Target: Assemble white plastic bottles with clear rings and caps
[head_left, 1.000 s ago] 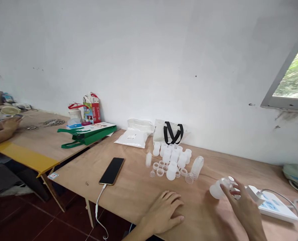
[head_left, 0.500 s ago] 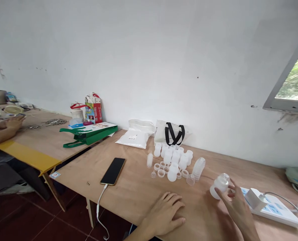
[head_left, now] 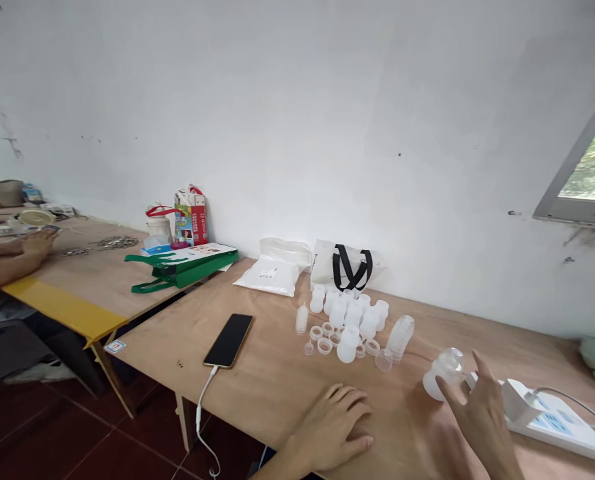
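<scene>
My left hand [head_left: 335, 427] lies flat on the wooden table [head_left: 272, 360], fingers spread, holding nothing. At the right, my right hand [head_left: 477, 403] is open, its thumb and fingers apart beside a capped translucent bottle [head_left: 441, 375] that stands upright. The thumb tip is very near or touching the bottle; which, I cannot tell. Several frosted bottles [head_left: 347, 343] stand in a group at the middle. In front of them lie clear rings [head_left: 324, 346]. A stack of clear covers [head_left: 401, 337] leans to the right of these, and a small stack of nipples [head_left: 302, 319] stands to the left.
A phone [head_left: 229, 340] with a white cable lies at the left. Behind are a white plastic package [head_left: 270, 275] and a bag with black handles [head_left: 347, 267]. A power strip [head_left: 557, 420] lies right of my right hand. Another person's hands [head_left: 40, 247] rest on the far-left table.
My right hand has opened and drawn its fingers off the bottle, which stays standing. The view has shifted slightly. My left hand rests as before.
</scene>
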`<move>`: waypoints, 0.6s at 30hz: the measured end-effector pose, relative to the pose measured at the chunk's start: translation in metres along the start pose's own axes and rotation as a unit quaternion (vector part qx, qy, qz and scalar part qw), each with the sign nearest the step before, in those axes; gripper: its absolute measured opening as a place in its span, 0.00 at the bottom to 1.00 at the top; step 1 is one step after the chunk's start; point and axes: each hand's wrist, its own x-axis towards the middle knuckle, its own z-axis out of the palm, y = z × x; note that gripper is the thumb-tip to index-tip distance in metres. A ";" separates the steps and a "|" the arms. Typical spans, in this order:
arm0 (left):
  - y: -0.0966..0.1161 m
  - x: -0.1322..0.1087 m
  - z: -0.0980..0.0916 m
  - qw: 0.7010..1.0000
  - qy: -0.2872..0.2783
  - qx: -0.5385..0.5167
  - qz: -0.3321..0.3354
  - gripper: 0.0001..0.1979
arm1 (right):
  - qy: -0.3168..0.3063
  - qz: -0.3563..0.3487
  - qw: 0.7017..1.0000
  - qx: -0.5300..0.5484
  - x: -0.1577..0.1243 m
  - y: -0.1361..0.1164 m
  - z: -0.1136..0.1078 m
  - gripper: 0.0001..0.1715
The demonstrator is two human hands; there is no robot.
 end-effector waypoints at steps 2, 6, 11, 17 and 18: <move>0.000 0.000 0.000 1.000 0.001 0.002 0.000 0.22 | -0.025 -0.012 1.000 0.011 -0.001 -0.001 -0.003 0.50; -0.001 0.000 0.000 1.000 0.000 0.012 0.003 0.21 | -0.122 -0.016 0.992 0.002 -0.004 0.008 -0.001 0.35; 0.000 0.000 0.000 1.000 -0.001 0.022 0.009 0.20 | -0.216 -0.021 0.974 -0.057 -0.004 0.033 0.010 0.29; 0.000 0.000 0.000 1.000 0.000 0.014 0.003 0.20 | -0.170 -0.022 0.981 -0.094 -0.004 0.049 0.012 0.27; 0.000 -0.001 -0.001 1.000 -0.001 0.012 0.003 0.20 | -0.153 -0.016 0.983 -0.097 -0.005 0.050 0.012 0.26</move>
